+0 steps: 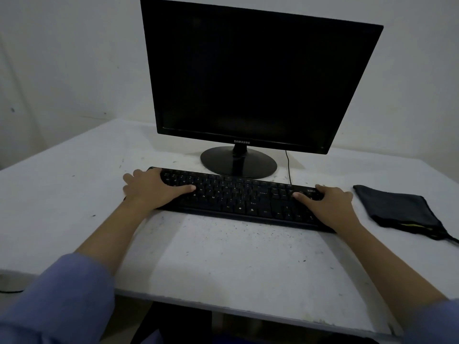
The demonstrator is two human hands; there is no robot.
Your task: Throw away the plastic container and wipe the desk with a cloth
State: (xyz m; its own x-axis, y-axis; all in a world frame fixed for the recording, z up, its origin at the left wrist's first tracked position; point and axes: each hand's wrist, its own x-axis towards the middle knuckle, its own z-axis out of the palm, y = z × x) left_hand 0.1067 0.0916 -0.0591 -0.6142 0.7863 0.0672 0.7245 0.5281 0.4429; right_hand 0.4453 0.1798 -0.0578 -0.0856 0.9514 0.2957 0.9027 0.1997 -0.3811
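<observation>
A: Cloth check. The dark folded fabric cloth (400,210) lies flat near the right edge of the white speckled bench (223,249), just beside the right end of the black plastic keyboard (238,197).

B: Handling?

A: Judged light, soft, limp; pinch a folded edge.

B: Hands?

A: Left hand (151,188) and right hand (327,202) each grip a keyboard end, thumbs on keys. Plastic container not in view.

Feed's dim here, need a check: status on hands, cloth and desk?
Left hand and right hand grip the keyboard ends. Cloth untouched, right of keyboard. No container in view. Desk speckled; keyboard in the way.
</observation>
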